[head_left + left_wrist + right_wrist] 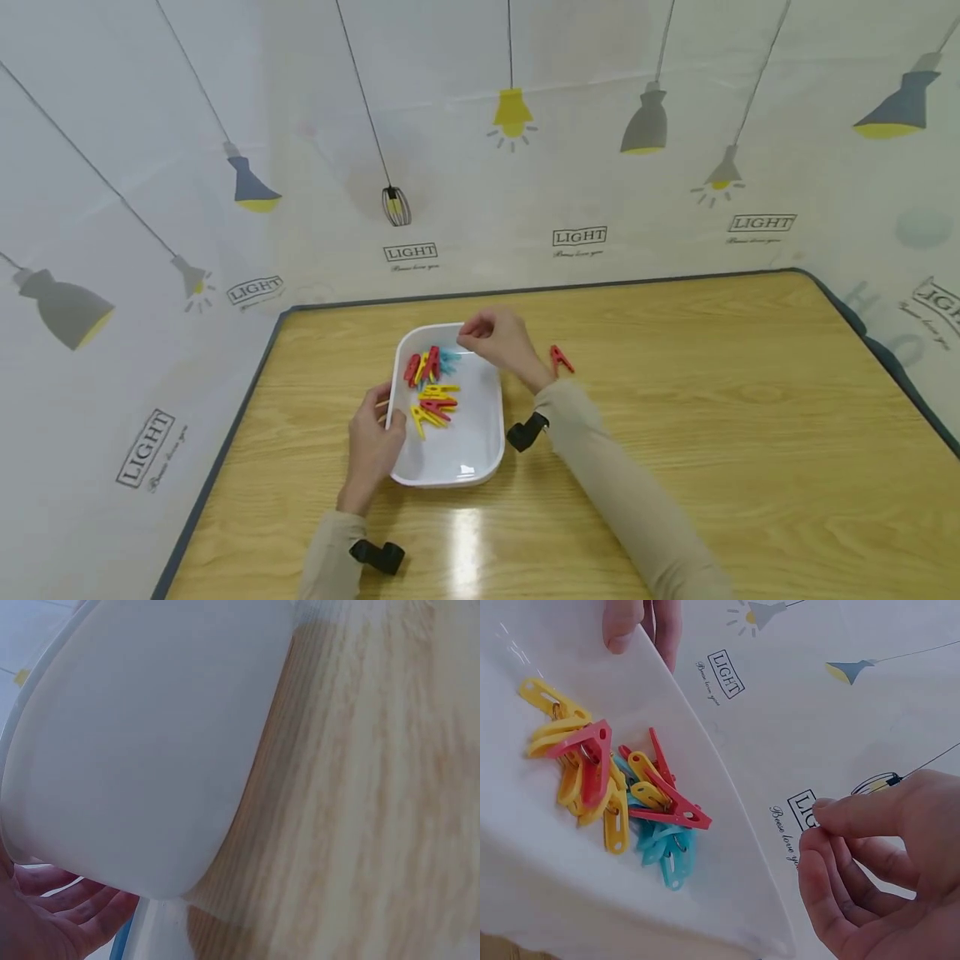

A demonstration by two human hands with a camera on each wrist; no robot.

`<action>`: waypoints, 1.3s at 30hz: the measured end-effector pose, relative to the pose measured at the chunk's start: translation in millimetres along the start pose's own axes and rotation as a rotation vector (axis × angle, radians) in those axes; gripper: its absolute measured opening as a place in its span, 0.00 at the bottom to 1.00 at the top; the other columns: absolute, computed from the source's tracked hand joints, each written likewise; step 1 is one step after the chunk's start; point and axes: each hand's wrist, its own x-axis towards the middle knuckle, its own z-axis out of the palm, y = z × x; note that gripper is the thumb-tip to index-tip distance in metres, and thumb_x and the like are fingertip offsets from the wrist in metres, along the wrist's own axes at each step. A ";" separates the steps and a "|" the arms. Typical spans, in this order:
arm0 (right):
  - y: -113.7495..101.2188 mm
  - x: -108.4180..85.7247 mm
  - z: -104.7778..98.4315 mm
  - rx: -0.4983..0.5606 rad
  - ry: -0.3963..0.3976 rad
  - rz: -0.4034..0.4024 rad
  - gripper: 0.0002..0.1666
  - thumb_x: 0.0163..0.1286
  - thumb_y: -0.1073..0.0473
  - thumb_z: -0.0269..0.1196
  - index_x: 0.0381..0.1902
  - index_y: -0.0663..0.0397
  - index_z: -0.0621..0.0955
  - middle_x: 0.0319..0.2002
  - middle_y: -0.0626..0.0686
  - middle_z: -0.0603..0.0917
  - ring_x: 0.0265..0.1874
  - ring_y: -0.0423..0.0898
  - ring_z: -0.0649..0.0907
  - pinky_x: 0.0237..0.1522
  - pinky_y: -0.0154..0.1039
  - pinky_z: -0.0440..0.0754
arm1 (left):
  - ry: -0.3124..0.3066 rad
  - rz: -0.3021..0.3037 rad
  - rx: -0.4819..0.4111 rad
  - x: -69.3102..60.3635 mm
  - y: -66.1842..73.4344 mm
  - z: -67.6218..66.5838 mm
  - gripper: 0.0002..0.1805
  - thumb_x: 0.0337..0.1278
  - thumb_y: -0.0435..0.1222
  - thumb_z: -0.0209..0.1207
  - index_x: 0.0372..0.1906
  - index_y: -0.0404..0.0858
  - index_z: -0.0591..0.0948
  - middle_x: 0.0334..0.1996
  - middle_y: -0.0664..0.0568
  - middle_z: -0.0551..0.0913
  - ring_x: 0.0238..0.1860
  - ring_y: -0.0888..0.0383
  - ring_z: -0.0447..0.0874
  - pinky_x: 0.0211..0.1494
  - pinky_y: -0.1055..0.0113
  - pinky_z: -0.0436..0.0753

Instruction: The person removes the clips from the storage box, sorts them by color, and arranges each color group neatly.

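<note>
A white tray holds red, yellow and light blue clips, grouped toward its left and far side. My left hand grips the left rim, with the thumb over the inside edge and fingers outside; the right wrist view shows its thumb and fingertips at the rim too. My right hand is at the far right corner of the tray. In the right wrist view the right hand has curled fingers, thumb tip against the index finger, and nothing visible between them. One red clip lies on the table, right of my right forearm.
The wooden table extends to both sides of the tray. Behind it and at the sides hangs a pale sheet printed with lamps. Black straps with small devices sit on both wrists.
</note>
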 end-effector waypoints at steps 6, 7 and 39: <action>-3.9 3.1 16.6 -0.015 -0.018 0.057 0.06 0.64 0.61 0.70 0.36 0.58 0.87 0.33 0.54 0.88 0.29 0.42 0.81 0.30 0.27 0.77 | 0.003 -0.003 -0.004 -0.2 -1.9 0.1 0.23 0.60 0.24 0.53 0.62 0.27 0.76 0.56 0.31 0.82 0.55 0.37 0.84 0.60 0.45 0.84; -4.5 3.6 18.8 -0.010 -0.020 0.060 0.06 0.64 0.61 0.70 0.36 0.58 0.86 0.33 0.54 0.88 0.29 0.42 0.81 0.30 0.27 0.77 | 0.004 -0.004 -0.007 -0.2 -2.1 0.0 0.23 0.60 0.24 0.53 0.62 0.28 0.76 0.56 0.31 0.82 0.55 0.37 0.84 0.60 0.45 0.84; 0.5 9.5 54.4 -0.126 -0.275 0.136 0.04 0.62 0.63 0.72 0.33 0.58 0.86 0.32 0.52 0.87 0.30 0.41 0.80 0.32 0.28 0.76 | 0.008 0.028 -0.038 -2.0 0.2 -1.8 0.23 0.59 0.23 0.54 0.61 0.26 0.76 0.55 0.30 0.82 0.54 0.36 0.85 0.57 0.45 0.85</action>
